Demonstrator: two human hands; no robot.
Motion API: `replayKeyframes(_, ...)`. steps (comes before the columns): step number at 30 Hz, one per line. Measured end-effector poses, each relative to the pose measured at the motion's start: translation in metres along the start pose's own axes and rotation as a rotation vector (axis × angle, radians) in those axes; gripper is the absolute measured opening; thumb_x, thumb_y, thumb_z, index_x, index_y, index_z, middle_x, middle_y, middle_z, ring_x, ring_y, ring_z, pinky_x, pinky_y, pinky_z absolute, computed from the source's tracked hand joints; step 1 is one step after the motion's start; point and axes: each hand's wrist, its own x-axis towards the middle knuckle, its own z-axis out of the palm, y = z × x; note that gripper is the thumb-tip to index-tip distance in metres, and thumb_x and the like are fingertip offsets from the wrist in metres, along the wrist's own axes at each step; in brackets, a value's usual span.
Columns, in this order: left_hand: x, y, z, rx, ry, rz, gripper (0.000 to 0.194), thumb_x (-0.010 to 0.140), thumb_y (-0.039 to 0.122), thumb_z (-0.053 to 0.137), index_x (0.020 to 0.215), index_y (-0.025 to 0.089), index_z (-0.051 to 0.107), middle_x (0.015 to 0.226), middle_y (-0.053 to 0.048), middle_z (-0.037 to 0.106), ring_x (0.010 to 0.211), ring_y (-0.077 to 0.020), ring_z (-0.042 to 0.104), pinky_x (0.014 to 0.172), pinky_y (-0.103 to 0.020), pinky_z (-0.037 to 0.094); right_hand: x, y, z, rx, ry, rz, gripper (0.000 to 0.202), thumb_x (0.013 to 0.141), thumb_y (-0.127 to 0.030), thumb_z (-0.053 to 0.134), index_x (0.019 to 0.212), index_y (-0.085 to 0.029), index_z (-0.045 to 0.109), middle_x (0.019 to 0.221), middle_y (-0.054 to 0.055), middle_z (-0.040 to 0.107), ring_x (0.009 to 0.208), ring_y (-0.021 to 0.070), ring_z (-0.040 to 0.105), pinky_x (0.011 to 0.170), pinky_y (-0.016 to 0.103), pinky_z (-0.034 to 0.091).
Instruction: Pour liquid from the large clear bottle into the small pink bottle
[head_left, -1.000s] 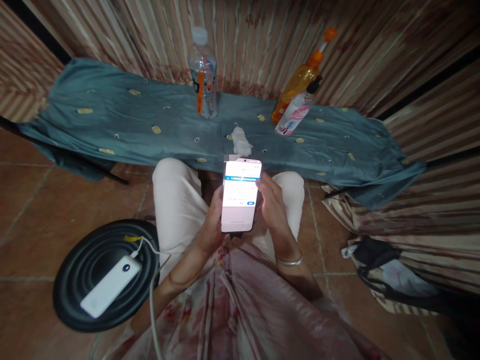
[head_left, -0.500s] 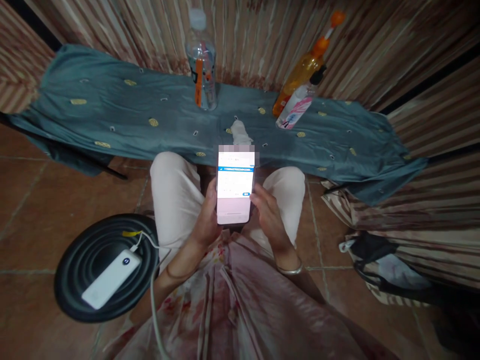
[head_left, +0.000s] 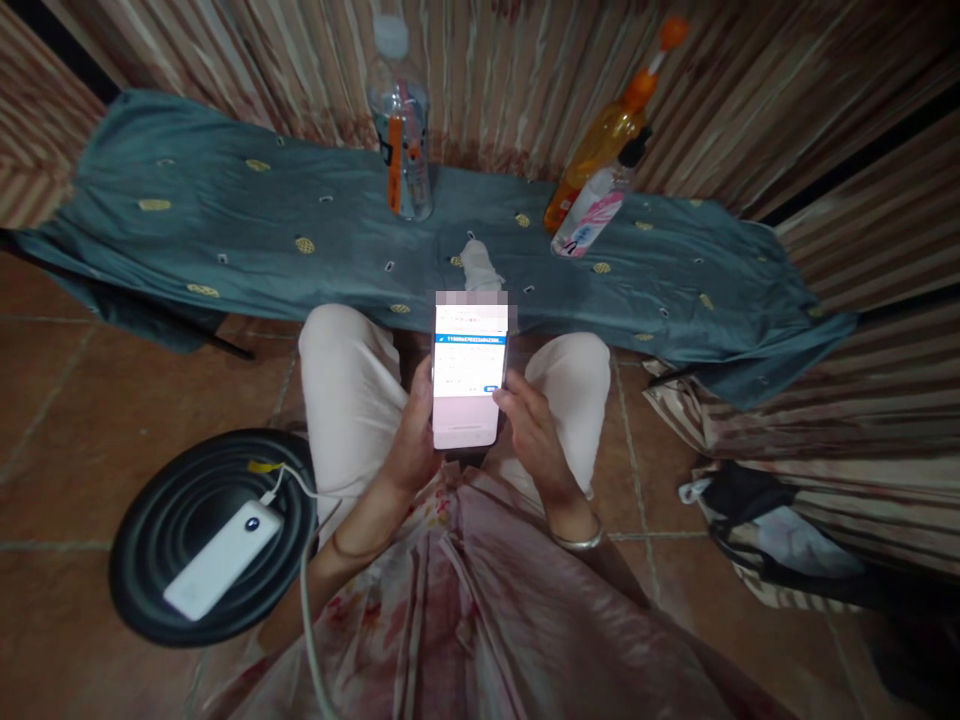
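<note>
A lit smartphone (head_left: pixel 465 415) is held upright above my lap, its screen facing me. My left hand (head_left: pixel 412 430) grips it along the left edge, with the thumb at the side and the other fingers hidden behind. On the other side, my right hand (head_left: pixel 531 425) is closed around the right edge, and its thumb tip touches the screen near a small blue button. Just beyond the phone's top, a crumpled white cloth-like piece (head_left: pixel 480 265) lies on the teal cloth (head_left: pixel 345 280).
The cloth covers a low bench. On it stand a clear bottle (head_left: pixel 409 150), an orange pump bottle (head_left: pixel 592 150) and a pink-labelled bottle (head_left: pixel 596 210). A white power bank (head_left: pixel 221 560) with a cable (head_left: pixel 309 610) lies on a black round stool (head_left: pixel 142 590). Bags (head_left: pixel 795 540) sit at right.
Almost nothing differs. My right thumb has shifted very slightly left over the screen, and the whole view has drifted a little.
</note>
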Motion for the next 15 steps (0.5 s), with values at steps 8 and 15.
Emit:
replayKeyframes(8, -0.0003, 0.0004, -0.0018, -0.031, -0.026, 0.01, 0.058, 0.09, 0.07, 0.059, 0.124, 0.024, 0.063, 0.123, -0.007, 0.071, 0.11, -0.0242, 0.068, 0.092, -0.034, 0.056, -0.0001, -0.0022, 0.0015, 0.004, -0.011, -0.017, 0.021, 0.096, -0.037, 0.053, 0.098, -0.026, 0.07, 0.093, 0.0, 0.073, 0.09, 0.0217, 0.065, 0.08, 0.032, 0.052)
replayKeyframes(15, 0.0001, -0.0052, -0.005, -0.046, -0.021, 0.0, 0.061, 0.089, 0.072, 0.059, 0.128, 0.025, 0.061, 0.128, -0.007, 0.07, 0.113, -0.0238, 0.068, 0.094, -0.035, 0.056, -0.0018, 0.0006, 0.001, 0.016, -0.026, -0.035, 0.023, 0.097, -0.035, 0.052, 0.102, -0.026, 0.072, 0.097, 0.0, 0.073, 0.091, 0.021, 0.063, 0.08, 0.032, 0.051)
